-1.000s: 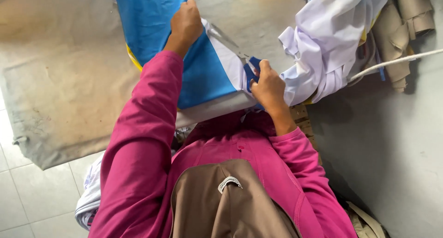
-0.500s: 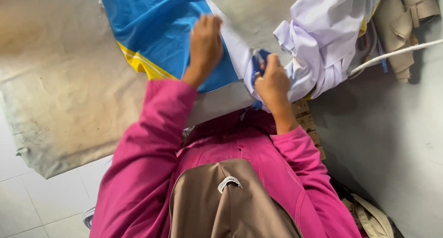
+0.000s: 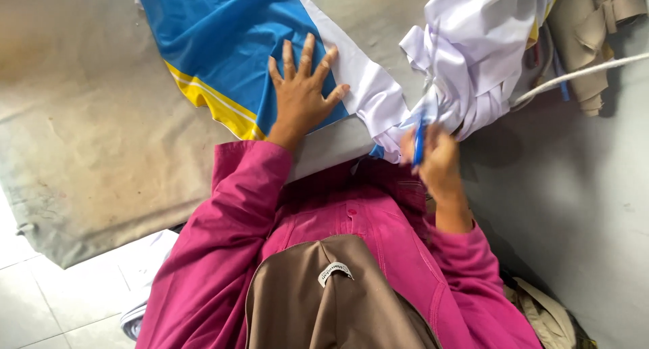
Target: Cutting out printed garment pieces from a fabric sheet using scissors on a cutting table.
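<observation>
My left hand [image 3: 301, 92] lies flat with fingers spread on a blue cloth [image 3: 223, 38] that has a yellow stripe and a white band along its edges. It grips nothing. My right hand [image 3: 438, 163], blurred by motion, is closed around blue-handled scissors [image 3: 418, 141] at the near edge of the cloth, right below a bunched white fabric [image 3: 473, 44]. The scissor blades are hidden in the folds. Both arms wear pink sleeves.
The cloth lies on a table covered with stained grey-beige fabric [image 3: 81, 119]. Beige rolled fabric [image 3: 598, 24] and a white cord [image 3: 581, 72] sit at the upper right. A grey surface [image 3: 581, 214] is to the right, and pale floor tiles [image 3: 47, 301] are at the lower left.
My left hand slid toward me and flattened on the blue cloth. My right hand moved right with the scissors, to under the white bunch. The blue cloth now lies more spread out.
</observation>
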